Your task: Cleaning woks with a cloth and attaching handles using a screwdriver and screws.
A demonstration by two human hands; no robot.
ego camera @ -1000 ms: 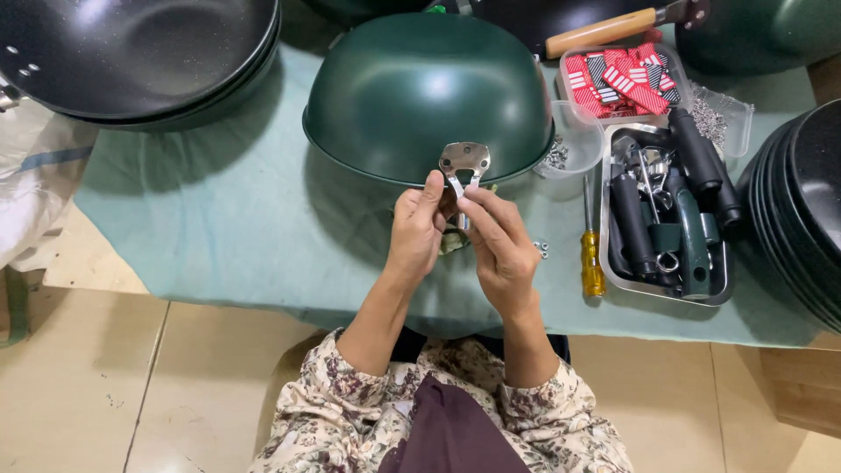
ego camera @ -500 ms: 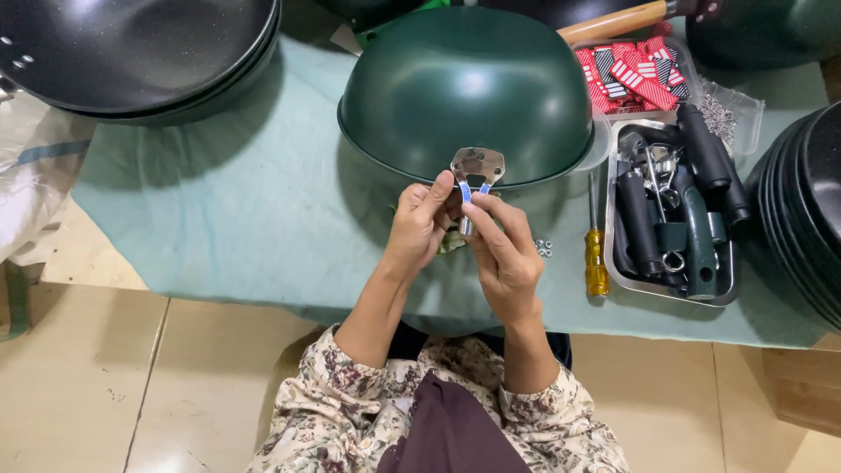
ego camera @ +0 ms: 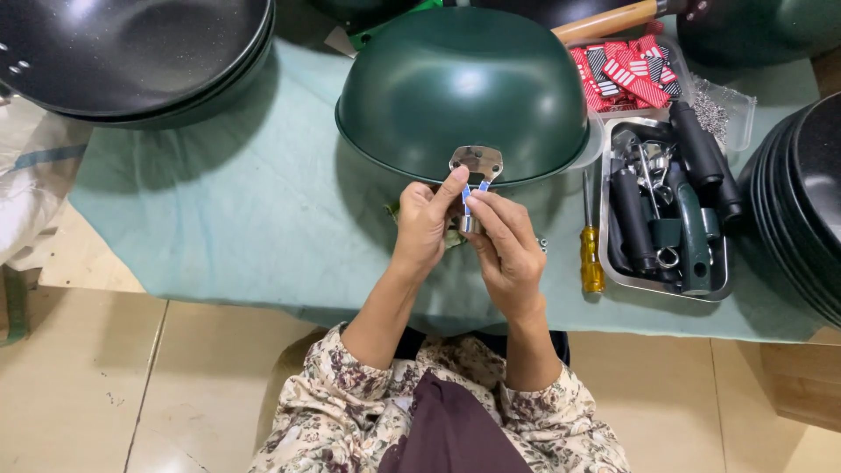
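The green wok [ego camera: 462, 88] has slid right to upper centre of the frame, closer to the tray [ego camera: 613, 278]. My left hand [ego camera: 425, 223] and right hand [ego camera: 504, 245] stay pinched together on its metal bracket [ego camera: 476, 163], which carries blue film.

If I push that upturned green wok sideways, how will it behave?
The wok lies rim-down on the cloth, so it would probably slide or drag the cloth rather than roll or tip. Its glossy dome looks slippery. Both hands, left and right, hold its metal bracket, likely resisting.
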